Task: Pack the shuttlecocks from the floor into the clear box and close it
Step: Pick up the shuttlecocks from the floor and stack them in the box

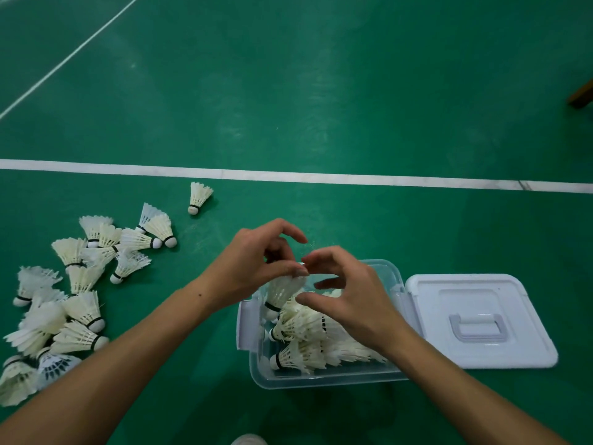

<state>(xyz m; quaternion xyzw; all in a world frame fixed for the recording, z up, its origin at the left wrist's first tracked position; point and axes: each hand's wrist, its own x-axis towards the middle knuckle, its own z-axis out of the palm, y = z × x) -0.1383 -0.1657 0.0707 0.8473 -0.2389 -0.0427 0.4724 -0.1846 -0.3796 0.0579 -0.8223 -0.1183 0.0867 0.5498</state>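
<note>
A clear box (321,379) stands open on the green floor, holding several white shuttlecocks (308,329). My left hand (256,264) hovers over its far left corner, thumb and curled fingers pinching the feather rim of one shuttlecock (282,293), which hangs cork-down into the box. Beside it, over the middle of the box, is my right hand (349,297); its fingers are loosely curved and hold nothing. The two hands' fingertips almost meet. The white lid (481,319) lies flat on the floor against the box's right side. Several loose shuttlecocks (80,284) lie piled to the left.
A single shuttlecock (199,199) lies apart, just below the white court line (321,177). A brown object (582,94) juts in at the right edge. A pale shoe tip (248,440) shows at the bottom edge. Green floor stretches beyond the line.
</note>
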